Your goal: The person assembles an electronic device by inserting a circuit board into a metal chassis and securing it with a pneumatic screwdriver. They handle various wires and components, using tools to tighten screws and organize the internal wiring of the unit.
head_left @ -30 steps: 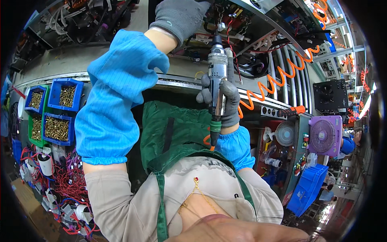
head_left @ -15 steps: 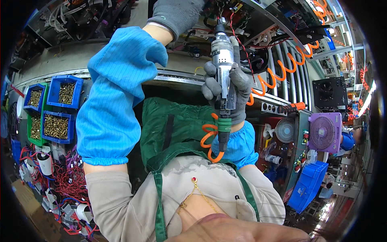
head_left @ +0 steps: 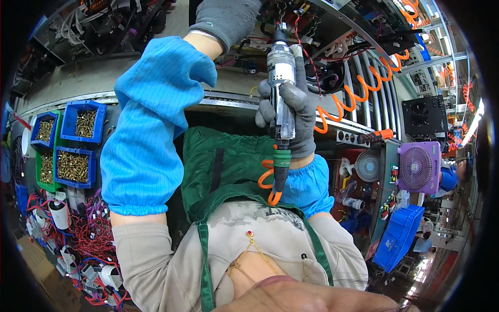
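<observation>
A grey-gloved right hand, my right hand, is wrapped round a silver air screwdriver, with the forefinger stretched along its barrel. Its dark tip points away from me, into an open metal chassis full of wires and parts. At the tool's near end, a green coupling joins an orange coiled hose. My left hand, also in a grey glove, reaches to the chassis at the top edge of the view; its fingers are out of sight. A red wire runs beside the screwdriver tip.
Blue bins of brass-coloured screws stand at the left, above a tangle of red cables. On the right are metal rollers, an orange coiled hose, a purple fan and a blue crate.
The screwdriver and my right hand have shifted slightly left, and the tool's hose end has swung a little left. My left hand has stayed nearly still.
</observation>
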Motion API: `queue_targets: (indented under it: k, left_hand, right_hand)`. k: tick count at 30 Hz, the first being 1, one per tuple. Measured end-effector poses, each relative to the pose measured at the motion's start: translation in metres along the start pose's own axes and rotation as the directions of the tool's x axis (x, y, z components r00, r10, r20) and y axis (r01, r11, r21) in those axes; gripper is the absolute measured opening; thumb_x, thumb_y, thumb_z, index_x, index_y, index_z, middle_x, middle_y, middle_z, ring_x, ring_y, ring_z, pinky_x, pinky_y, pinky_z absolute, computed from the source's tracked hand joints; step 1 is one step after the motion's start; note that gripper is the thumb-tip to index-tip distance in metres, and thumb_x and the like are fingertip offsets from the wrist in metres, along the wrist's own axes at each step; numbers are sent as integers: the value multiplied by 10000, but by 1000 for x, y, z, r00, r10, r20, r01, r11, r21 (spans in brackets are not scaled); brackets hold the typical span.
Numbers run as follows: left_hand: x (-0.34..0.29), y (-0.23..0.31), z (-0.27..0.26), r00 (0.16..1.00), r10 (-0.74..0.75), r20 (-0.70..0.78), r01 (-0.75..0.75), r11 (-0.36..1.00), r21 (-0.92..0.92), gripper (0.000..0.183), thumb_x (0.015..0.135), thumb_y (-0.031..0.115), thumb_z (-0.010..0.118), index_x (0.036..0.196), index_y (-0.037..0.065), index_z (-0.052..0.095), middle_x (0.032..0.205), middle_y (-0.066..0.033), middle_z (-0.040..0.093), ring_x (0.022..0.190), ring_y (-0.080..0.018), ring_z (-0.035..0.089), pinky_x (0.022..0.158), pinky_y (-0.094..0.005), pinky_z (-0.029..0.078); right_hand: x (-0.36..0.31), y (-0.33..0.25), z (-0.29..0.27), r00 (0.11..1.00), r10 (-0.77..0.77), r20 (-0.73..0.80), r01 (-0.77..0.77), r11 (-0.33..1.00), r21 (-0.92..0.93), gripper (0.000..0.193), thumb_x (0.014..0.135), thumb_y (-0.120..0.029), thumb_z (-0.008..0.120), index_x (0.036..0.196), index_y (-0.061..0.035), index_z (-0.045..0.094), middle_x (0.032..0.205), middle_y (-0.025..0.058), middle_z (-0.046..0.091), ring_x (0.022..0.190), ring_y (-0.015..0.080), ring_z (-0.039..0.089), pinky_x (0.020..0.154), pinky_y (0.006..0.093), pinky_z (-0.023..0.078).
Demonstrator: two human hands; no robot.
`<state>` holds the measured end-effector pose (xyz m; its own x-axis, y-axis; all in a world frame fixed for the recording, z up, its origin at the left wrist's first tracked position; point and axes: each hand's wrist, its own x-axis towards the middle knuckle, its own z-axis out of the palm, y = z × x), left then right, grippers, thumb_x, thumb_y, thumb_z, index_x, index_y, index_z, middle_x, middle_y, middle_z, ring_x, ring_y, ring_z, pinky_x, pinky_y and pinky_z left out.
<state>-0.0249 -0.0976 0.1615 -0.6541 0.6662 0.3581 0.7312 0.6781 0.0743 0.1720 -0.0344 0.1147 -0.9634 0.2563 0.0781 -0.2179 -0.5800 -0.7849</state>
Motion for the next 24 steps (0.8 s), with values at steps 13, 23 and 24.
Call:
queue_targets:
  k: [13, 23, 24]
  left_hand:
    - [-1, 4, 8, 999, 49, -8, -49, 998, 42, 188, 853, 159, 442, 937, 136, 609, 851, -160, 659, 811, -349, 650, 667, -467, 519]
    - [-2, 1, 9, 998, 48, -29, -45, 995, 94, 214, 886, 182, 407, 989, 111, 581, 834, -183, 655, 789, -374, 644, 660, -486, 509]
    - [-4, 0, 9, 997, 60, -42, -57, 995, 81, 219, 888, 188, 403, 990, 110, 580, 833, -187, 654, 783, -377, 641, 661, -485, 508]
  right_hand:
    - [-1, -13, -1, 996, 49, -72, -47, 999, 21, 888, 784, 12, 552, 1475, -261, 66, 763, 117, 555, 472, 205, 579, 415, 331, 522]
    - [-3, -14, -2, 997, 48, -62, -59, 982, -177, 854, 786, -159, 592, 1476, -224, 94, 786, 116, 540, 492, 190, 583, 443, 324, 522]
    - [-10, -19, 0, 997, 55, -52, -63, 984, -164, 845, 782, -174, 597, 1472, -221, 112, 791, 109, 537, 495, 181, 576, 449, 321, 522]
